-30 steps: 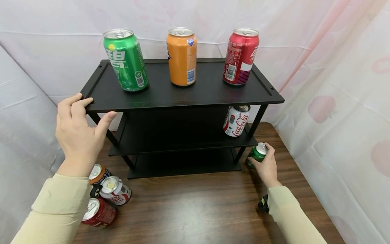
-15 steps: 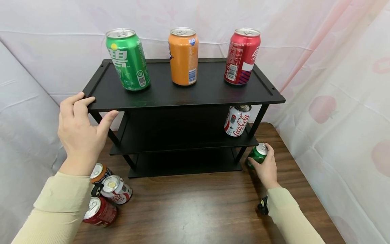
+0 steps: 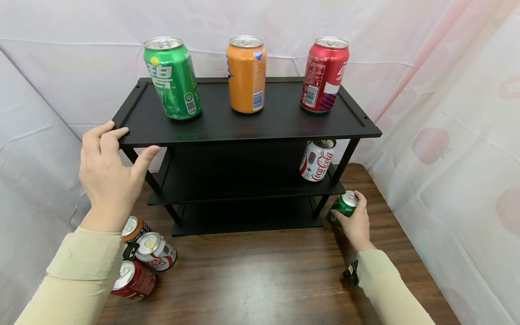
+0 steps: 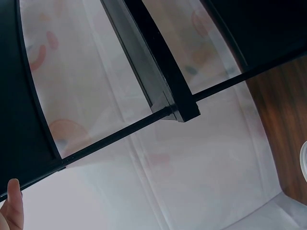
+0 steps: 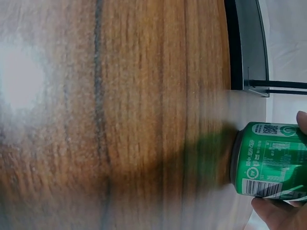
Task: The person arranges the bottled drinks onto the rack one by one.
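My left hand (image 3: 109,176) rests on the front left corner of the black three-tier shelf (image 3: 243,128), its fingers on the top board's edge and thumb stretched out in front. In the left wrist view the thumb (image 4: 14,203) shows at that board's edge. Down at the right, my right hand (image 3: 356,225) grips a green soda can (image 3: 342,210) between thumb and fingers. This can (image 5: 268,160) stands upright on the wooden table, beside the shelf's lower right end. Its barcode side faces the right wrist camera.
A green can (image 3: 172,83), an orange Fanta can (image 3: 246,76) and a red can (image 3: 322,76) stand on the top board. A white Coca-Cola can (image 3: 317,161) is on the middle board. Orange (image 3: 134,229), white (image 3: 157,253) and red cans (image 3: 136,282) stand on the table (image 3: 252,275).
The head view has shifted slightly, so the shelf and cans sit a little further right. Both hands keep their places on the shelf corner and the green can.
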Demonstrator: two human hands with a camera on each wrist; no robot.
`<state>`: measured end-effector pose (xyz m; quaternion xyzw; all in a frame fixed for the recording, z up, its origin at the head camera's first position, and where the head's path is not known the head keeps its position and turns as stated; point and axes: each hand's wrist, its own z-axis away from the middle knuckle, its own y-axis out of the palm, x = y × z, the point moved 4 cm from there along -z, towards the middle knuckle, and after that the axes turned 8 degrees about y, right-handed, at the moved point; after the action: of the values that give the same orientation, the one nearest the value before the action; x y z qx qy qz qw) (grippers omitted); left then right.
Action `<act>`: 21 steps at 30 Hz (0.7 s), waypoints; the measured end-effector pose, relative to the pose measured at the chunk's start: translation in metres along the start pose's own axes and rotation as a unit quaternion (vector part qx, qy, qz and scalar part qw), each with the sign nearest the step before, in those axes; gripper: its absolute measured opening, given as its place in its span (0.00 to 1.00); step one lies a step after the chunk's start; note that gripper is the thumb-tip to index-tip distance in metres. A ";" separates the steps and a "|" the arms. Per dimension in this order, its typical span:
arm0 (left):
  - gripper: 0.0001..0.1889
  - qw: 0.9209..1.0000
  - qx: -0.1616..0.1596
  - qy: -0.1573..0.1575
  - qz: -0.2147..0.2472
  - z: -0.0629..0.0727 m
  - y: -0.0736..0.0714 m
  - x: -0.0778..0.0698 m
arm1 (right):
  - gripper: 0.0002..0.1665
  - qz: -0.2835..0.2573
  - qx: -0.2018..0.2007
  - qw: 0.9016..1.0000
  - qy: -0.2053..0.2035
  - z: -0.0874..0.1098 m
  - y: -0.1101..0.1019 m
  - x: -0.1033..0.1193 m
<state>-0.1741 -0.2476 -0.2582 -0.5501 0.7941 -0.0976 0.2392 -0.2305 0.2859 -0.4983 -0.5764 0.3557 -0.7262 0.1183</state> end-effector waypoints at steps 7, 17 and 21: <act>0.53 1.000 0.003 -0.003 0.000 0.000 -0.001 0.000 | 0.57 -0.006 -0.015 1.000 -0.004 0.001 -0.003 0.000; 0.53 1.000 -0.003 0.000 0.000 0.000 0.000 0.001 | 0.60 -0.018 -0.032 0.999 0.001 0.009 -0.005 -0.001; 0.52 1.000 0.001 -0.001 -0.001 0.000 0.000 0.000 | 0.60 -0.029 -0.040 0.999 0.001 0.013 -0.005 -0.002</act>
<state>-0.1742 -0.2479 -0.2587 -0.5505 0.7934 -0.0983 0.2404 -0.2170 0.2861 -0.4956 -0.5899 0.3681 -0.7149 0.0734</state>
